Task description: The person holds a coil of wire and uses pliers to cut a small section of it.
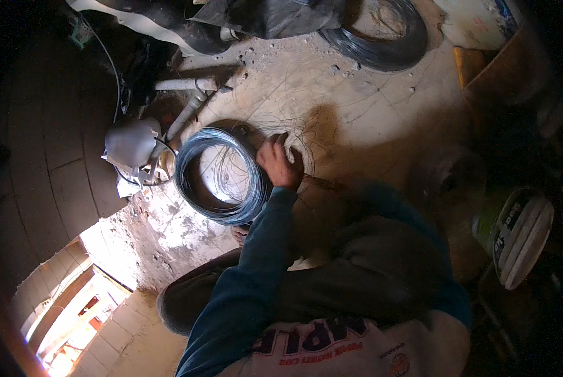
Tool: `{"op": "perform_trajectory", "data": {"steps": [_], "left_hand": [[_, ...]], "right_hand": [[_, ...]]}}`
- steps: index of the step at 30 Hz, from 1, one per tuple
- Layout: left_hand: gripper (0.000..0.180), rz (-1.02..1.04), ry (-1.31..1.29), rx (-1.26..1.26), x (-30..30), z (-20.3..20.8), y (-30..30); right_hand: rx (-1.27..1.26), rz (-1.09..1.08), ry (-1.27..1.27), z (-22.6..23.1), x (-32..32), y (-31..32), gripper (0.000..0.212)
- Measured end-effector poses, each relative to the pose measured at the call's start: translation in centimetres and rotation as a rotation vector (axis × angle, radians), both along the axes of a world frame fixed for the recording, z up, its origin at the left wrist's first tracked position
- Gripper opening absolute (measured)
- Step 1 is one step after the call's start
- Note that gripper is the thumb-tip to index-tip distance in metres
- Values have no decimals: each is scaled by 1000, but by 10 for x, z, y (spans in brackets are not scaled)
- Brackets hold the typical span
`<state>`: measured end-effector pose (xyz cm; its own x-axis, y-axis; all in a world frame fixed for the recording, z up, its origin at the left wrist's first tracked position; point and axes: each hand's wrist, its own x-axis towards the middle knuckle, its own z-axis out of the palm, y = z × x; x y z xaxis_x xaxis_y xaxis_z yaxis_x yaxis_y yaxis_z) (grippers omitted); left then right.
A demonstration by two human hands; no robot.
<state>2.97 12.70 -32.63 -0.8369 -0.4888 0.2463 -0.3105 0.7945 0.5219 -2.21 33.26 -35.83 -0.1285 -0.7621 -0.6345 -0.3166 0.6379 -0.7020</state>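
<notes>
A thick coil of grey-blue metal wire (191,191) lies on the dusty floor in front of my folded legs. At its right edge is my left hand (280,162), its fingers curled around thin strands of wire. Loose loops of wire spread over the floor just beyond the fingertips. My right hand (351,184) is deep in shadow to the right, and its fingers are hardly visible. A narrow, dark reddish-brown tool (322,183) points from it toward my left wrist; its kind is unclear.
Another dark wire coil (413,47) lies at the far right beside a black sheet (275,16). Grey plastic pipes (186,113) and a whitish rounded object (130,143) are left of the near coil. A green-and-white container (521,235) stands at the right. Small stones dot the floor.
</notes>
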Motion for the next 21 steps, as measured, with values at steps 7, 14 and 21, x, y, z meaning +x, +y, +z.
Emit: {"op": "perform_trajectory", "data": {"steps": [7, 14, 21], "left_hand": [[65, -266, -376, 160, -40, -42, -25], [59, -400, -286, 271, -44, -18, 18], [34, -367, -101, 374, -5, 11, 22]], "right_hand": [[25, -509, 30, 41, -31, 39, 36], [42, -826, 20, 46, -56, 31, 39], [-89, -891, 28, 1, -44, 38, 31]]}}
